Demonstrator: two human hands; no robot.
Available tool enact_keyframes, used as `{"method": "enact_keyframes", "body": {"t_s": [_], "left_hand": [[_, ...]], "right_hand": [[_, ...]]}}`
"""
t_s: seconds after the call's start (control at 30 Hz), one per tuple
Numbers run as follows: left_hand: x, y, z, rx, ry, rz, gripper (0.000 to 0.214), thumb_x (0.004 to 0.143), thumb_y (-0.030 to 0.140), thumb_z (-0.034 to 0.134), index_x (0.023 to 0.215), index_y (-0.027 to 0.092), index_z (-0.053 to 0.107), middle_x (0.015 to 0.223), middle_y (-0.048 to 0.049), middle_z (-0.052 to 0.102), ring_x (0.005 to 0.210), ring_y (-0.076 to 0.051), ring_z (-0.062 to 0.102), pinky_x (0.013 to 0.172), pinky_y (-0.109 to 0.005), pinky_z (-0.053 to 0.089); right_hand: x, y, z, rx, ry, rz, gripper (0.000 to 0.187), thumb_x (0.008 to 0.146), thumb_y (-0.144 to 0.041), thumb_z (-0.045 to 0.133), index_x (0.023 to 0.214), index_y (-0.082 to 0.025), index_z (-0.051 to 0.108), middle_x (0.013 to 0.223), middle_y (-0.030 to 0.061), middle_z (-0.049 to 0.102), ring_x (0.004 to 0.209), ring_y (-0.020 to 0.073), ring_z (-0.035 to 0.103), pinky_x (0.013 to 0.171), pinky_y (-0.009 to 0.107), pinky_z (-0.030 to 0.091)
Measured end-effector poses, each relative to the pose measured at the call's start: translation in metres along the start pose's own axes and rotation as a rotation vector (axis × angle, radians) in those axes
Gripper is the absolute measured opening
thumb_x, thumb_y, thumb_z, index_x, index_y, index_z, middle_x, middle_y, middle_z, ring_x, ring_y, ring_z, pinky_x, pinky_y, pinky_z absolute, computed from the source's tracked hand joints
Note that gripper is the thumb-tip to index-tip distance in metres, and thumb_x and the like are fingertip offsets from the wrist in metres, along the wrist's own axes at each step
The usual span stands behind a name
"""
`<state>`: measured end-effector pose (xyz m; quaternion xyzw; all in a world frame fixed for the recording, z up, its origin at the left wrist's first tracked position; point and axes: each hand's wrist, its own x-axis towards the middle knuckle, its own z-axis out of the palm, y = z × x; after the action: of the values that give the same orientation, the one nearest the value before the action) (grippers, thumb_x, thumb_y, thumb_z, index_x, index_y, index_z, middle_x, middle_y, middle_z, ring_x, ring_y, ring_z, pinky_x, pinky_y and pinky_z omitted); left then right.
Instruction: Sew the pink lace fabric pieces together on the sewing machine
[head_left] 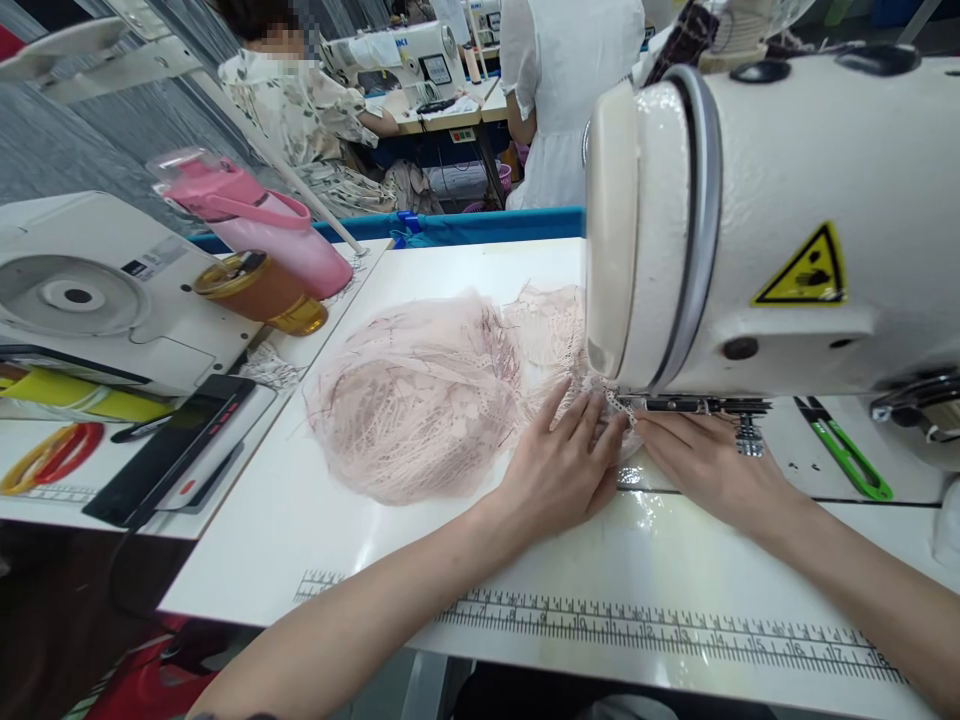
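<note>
Pale pink lace fabric (pixel 420 400) lies bunched on the white sewing table, and its right end runs under the head of a sewing machine (pixel 765 220). My left hand (pixel 566 455) rests on that end with fingers stretched out and spread, pressing it down left of the presser area. From the right, my right hand (pixel 705 460) reaches in below the machine head. Its fingers are close together, with their tips at the lace edge; the thumb and part of the fingers are hidden. The needle cannot be made out behind the head.
Green thread snips (pixel 847 455) lie right of my right hand. A printed ruler (pixel 600 625) runs along the table's front. At left are a pink bottle (pixel 255 220), an amber cup (pixel 262 290), a black device (pixel 176 450) and another machine (pixel 97 290). Two people sit beyond the blue edge.
</note>
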<state>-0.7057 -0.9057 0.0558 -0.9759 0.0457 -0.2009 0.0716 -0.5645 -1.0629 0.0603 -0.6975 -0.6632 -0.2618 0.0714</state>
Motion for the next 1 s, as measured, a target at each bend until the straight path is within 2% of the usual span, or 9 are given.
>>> {"method": "enact_keyframes", "body": {"t_s": [0.2,0.27,0.37,0.47,0.63,0.77,0.87,0.93,1.0], "left_hand": [[0.001,-0.001,0.002,0.004,0.012,-0.005,0.042,0.097,0.037,0.042,0.129,0.012,0.054,0.125,-0.0146,0.062,0.119,-0.028,0.057,0.11,-0.051,0.032],[0.0,-0.002,0.002,0.014,0.058,0.04,0.034,0.097,0.029,0.045,0.125,0.014,0.057,0.127,-0.0113,0.062,0.12,-0.025,0.057,0.112,-0.049,0.031],[-0.002,-0.006,0.0,-0.008,0.108,0.158,0.027,0.096,0.014,0.044,0.117,0.013,0.061,0.125,-0.0066,0.063,0.118,-0.019,0.058,0.114,-0.043,0.031],[-0.003,-0.011,-0.004,-0.049,0.088,0.188,0.024,0.096,0.01,0.042,0.109,0.011,0.062,0.121,-0.0069,0.066,0.115,-0.017,0.06,0.114,-0.039,0.033],[-0.002,-0.014,-0.006,-0.082,0.056,0.147,0.023,0.096,0.01,0.04,0.095,0.013,0.063,0.117,-0.0065,0.068,0.115,-0.017,0.06,0.115,-0.039,0.03],[-0.002,-0.013,-0.004,-0.118,0.042,0.098,0.021,0.094,0.011,0.041,0.095,0.013,0.062,0.118,-0.0076,0.067,0.117,-0.017,0.059,0.115,-0.038,0.029],[-0.004,-0.014,-0.006,-0.17,0.047,0.058,0.018,0.09,0.012,0.046,0.099,0.015,0.061,0.118,-0.007,0.066,0.117,-0.019,0.058,0.116,-0.043,0.025],[-0.005,-0.016,-0.01,-0.243,0.028,0.008,0.016,0.085,0.015,0.05,0.098,0.016,0.06,0.115,-0.0054,0.067,0.11,-0.019,0.06,0.115,-0.046,0.023],[-0.006,-0.019,-0.015,-0.312,0.004,-0.021,0.009,0.082,0.02,0.054,0.089,0.018,0.059,0.102,-0.0029,0.068,0.096,-0.018,0.062,0.112,-0.046,0.027]], "right_hand": [[0.001,0.0,-0.004,-0.178,0.015,-0.02,0.023,0.087,-0.011,0.05,0.105,-0.016,0.065,0.097,0.0033,0.071,0.062,0.0133,0.053,0.048,0.031,0.027],[0.001,0.001,-0.004,-0.171,0.01,-0.037,0.025,0.086,-0.009,0.049,0.104,-0.017,0.064,0.098,0.0027,0.072,0.064,0.0134,0.055,0.048,0.031,0.028],[-0.001,0.002,-0.001,-0.107,-0.019,-0.068,0.029,0.084,-0.003,0.047,0.103,-0.017,0.064,0.105,0.0025,0.071,0.077,0.0141,0.06,0.055,0.03,0.036],[-0.003,0.002,-0.001,-0.021,-0.058,-0.079,0.034,0.084,0.0,0.045,0.109,-0.016,0.061,0.114,0.004,0.068,0.093,0.0151,0.06,0.071,0.031,0.042],[-0.002,-0.002,0.0,0.034,-0.07,-0.081,0.03,0.085,-0.001,0.047,0.106,-0.018,0.061,0.11,0.0016,0.069,0.098,0.0133,0.06,0.078,0.028,0.043],[0.001,-0.004,0.003,0.088,-0.037,-0.061,0.03,0.083,-0.001,0.049,0.104,-0.018,0.061,0.108,0.001,0.069,0.098,0.0127,0.06,0.079,0.026,0.043],[0.005,-0.006,0.004,0.154,0.007,-0.015,0.023,0.083,-0.004,0.051,0.099,-0.019,0.06,0.101,-0.0006,0.07,0.094,0.0124,0.061,0.078,0.026,0.042],[0.008,-0.008,0.003,0.252,0.008,0.04,0.012,0.085,-0.01,0.052,0.09,-0.019,0.057,0.094,-0.0006,0.069,0.089,0.0128,0.061,0.073,0.026,0.042],[0.01,-0.01,0.001,0.384,-0.028,0.08,0.007,0.086,-0.013,0.051,0.084,-0.019,0.053,0.087,0.0002,0.066,0.082,0.0134,0.06,0.072,0.028,0.042]]}}
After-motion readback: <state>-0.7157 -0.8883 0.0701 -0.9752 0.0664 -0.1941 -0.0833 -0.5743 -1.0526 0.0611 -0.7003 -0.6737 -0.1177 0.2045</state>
